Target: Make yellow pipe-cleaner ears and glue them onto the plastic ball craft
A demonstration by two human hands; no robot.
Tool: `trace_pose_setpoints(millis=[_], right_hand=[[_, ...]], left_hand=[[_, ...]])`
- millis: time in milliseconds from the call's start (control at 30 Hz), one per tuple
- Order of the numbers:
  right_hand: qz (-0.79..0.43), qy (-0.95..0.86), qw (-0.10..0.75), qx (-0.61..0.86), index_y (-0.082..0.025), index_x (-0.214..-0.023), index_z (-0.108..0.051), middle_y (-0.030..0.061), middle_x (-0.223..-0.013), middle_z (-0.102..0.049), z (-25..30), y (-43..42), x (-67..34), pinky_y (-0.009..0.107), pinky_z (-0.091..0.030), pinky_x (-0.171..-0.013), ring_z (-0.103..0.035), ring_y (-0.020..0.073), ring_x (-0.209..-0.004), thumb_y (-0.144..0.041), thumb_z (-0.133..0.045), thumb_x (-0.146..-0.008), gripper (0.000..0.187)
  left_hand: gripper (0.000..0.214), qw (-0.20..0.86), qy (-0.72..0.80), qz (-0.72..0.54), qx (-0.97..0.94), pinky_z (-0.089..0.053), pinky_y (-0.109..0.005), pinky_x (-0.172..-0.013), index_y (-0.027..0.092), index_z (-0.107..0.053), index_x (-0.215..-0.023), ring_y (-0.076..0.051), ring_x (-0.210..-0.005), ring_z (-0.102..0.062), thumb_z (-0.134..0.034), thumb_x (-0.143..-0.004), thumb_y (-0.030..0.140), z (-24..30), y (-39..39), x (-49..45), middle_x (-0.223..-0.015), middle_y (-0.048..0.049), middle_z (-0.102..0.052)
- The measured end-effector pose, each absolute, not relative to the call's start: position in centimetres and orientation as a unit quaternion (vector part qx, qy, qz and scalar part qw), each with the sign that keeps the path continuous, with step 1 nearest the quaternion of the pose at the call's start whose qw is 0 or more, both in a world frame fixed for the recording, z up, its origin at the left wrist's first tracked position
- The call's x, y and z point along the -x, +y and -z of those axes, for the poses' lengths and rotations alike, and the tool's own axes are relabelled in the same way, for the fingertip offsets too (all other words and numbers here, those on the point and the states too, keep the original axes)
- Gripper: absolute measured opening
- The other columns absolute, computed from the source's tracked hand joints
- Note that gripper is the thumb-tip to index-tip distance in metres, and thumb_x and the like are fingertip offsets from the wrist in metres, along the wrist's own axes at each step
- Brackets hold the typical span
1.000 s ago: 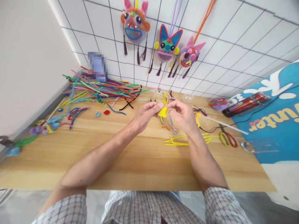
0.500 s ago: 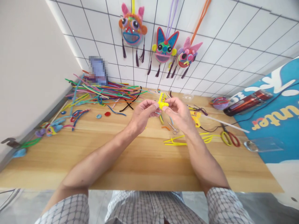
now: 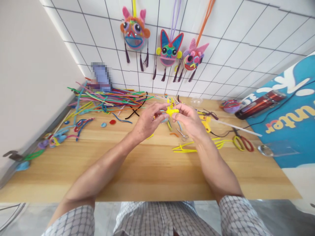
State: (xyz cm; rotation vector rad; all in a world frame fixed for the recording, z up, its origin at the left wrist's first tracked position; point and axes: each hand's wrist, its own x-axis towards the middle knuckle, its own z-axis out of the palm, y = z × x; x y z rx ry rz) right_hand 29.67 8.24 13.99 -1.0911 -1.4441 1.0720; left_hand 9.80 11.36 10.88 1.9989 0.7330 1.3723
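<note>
Both of my hands meet above the middle of the table, around a bent yellow pipe cleaner (image 3: 174,112). My left hand (image 3: 148,120) pinches its left side between thumb and fingers. From the other side, my right hand (image 3: 188,120) grips it, thumb in front and index finger behind. Part of the yellow piece rises behind the fingertips, and the fingers hide some of its shape. Just below the hands lie small silver scissors (image 3: 183,135) and a short orange piece (image 3: 174,134). Several long yellow pipe cleaners (image 3: 184,151) rest near my right wrist.
A heap of coloured pipe cleaners (image 3: 110,98) lies back left. To the right are a yellow glue gun (image 3: 206,123), large scissors (image 3: 242,143), a red thermos (image 3: 261,104) and a clear container (image 3: 279,149). Decorated masks (image 3: 169,52) hang on the tiled wall.
My left hand has turned over the yellow pipe cleaner, its fingers now reaching further across the top. My right hand keeps its grip. The view has shifted slightly.
</note>
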Motion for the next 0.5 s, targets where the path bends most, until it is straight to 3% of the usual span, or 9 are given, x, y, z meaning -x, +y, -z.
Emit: trace_pose_setpoints(millis=[200, 333, 500], right_hand=[[-0.447, -0.602, 0.492, 0.443, -0.023, -0.08, -0.067, -0.0038, -0.071, -0.061, -14.11, 8.21, -29.43, 0.029, -0.043, -0.067, -0.053, 0.0143, -0.07, -0.039, -0.079, -0.076, 0.02], [-0.443, -0.605, 0.485, 0.449, -0.023, -0.079, -0.067, -0.0035, -0.071, -0.061, -14.23, 8.12, -29.39, 0.03, -0.043, -0.068, -0.053, 0.0143, -0.069, -0.044, -0.081, -0.079, 0.025], [-0.458, -0.591, 0.495, 0.443, -0.022, -0.074, -0.067, -0.0036, -0.068, -0.061, -13.99, 8.25, -29.15, 0.03, -0.04, -0.067, -0.051, 0.0135, -0.067, -0.037, -0.08, -0.076, 0.02]], left_hand=[[0.018, 0.255, 0.276, -0.527, -0.763, -0.055, -0.031, -0.089, 0.027, -0.084, -0.114, -0.019, -0.089, -0.072, -0.078, -0.098, 0.032, -10.8, 11.18, -9.81, -0.099, -0.0058, -0.08], [0.019, 0.234, 0.234, -0.536, -0.777, -0.056, -0.033, -0.094, 0.028, -0.084, -0.118, -0.02, -0.097, -0.075, -0.075, -0.101, 0.027, -10.83, 11.03, -9.85, -0.104, -0.0067, -0.082], [0.028, 0.196, 0.258, -0.505, -0.8, -0.058, -0.035, -0.096, 0.026, -0.081, -0.127, -0.021, -0.1, -0.075, -0.076, -0.1, 0.029, -10.76, 11.08, -9.64, -0.114, -0.0096, -0.082]])
